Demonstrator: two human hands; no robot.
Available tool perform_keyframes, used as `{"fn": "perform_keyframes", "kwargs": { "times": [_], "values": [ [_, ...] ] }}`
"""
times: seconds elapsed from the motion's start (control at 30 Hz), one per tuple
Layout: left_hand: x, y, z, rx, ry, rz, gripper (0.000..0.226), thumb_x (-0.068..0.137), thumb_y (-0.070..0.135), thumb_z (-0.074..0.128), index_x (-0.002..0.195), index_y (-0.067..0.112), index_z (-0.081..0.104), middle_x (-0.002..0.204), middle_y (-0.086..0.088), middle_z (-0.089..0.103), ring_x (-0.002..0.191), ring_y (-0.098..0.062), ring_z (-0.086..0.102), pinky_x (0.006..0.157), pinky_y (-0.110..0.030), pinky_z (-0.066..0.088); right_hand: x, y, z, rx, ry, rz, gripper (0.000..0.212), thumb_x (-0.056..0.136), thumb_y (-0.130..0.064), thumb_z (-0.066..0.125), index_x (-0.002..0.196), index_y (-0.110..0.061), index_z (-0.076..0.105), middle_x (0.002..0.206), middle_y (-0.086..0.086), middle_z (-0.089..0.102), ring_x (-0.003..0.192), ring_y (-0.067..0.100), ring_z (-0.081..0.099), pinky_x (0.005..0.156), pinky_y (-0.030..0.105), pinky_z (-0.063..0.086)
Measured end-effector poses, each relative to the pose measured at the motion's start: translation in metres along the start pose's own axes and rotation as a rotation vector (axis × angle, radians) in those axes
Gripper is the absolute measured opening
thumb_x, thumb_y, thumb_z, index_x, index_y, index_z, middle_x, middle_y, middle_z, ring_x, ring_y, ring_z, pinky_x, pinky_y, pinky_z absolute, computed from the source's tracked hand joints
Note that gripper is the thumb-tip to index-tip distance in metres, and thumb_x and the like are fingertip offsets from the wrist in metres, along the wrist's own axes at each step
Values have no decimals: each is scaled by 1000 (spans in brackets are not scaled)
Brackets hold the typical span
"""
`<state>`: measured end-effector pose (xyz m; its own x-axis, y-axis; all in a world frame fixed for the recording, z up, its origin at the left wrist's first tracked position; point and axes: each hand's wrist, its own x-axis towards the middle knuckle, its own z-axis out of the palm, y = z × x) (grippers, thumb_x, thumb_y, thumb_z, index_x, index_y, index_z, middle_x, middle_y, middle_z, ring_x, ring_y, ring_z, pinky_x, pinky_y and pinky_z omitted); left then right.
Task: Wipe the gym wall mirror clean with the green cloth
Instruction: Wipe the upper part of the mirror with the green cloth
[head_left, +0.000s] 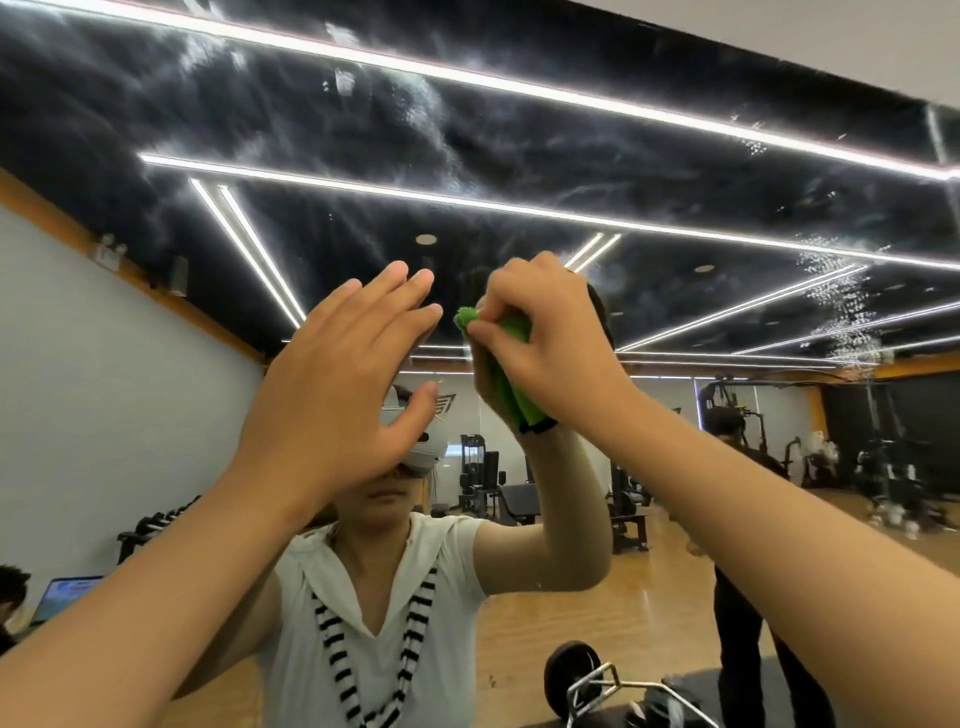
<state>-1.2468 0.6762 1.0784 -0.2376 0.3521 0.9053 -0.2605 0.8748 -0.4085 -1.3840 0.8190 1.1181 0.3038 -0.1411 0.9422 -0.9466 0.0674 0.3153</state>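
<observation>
Two hands up at the large, streak-smeared gym wall mirror. Right hand grip closed, pinching the bunched green fabric cloth at the glass. Left hand open, fingers straight. Advice: flatten the cloth, overlap strokes, work up toward the streaks.

Light strips cross a black ceiling. Weight machines and a bench stand at the far edge of the wood floor. A dumbbell rack lines the left wall, with a lit laptop nearer. A weight plate on a bar lies at the floor's near edge.
</observation>
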Motion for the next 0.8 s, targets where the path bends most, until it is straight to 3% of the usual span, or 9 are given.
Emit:
{"fn": "perform_keyframes", "kwargs": {
  "times": [0.17,0.37,0.5,0.67,0.8],
  "values": [
    [-1,1,0,-8,-13,-1,61,92,45,46,144,13,51,156,-6,43,148,-20,29,123,-23,5,21,18,-18,-6,104,111,25,84,-17,72,72,-21,50,70,-20,43,80,14,44,76,36,40],
    [-2,1,-1,8,2,7,59,92,42,47,142,12,53,154,-7,45,147,-22,32,123,-31,12,-4,4,-5,23,62,41,22,84,-18,70,73,-22,50,73,-13,46,79,15,46,78,37,39],
    [0,2,-2,39,-13,22,58,92,42,48,141,12,55,154,-7,46,147,-23,34,126,-37,9,24,23,-26,-17,144,233,22,87,-16,72,74,-17,54,72,-18,44,79,9,44,78,29,41],
    [-1,1,-3,59,-9,28,58,92,42,47,141,11,56,153,-8,46,147,-24,34,126,-40,8,-15,4,-11,14,66,97,23,85,-21,69,73,-23,48,72,-11,48,79,15,47,78,39,41],
    [0,1,-2,51,-21,30,59,92,43,46,141,12,55,154,-7,46,148,-23,34,126,-40,10,29,34,-36,-26,183,325,21,88,-18,70,75,-17,54,73,-17,46,82,13,47,88,43,44]
  ]
}}
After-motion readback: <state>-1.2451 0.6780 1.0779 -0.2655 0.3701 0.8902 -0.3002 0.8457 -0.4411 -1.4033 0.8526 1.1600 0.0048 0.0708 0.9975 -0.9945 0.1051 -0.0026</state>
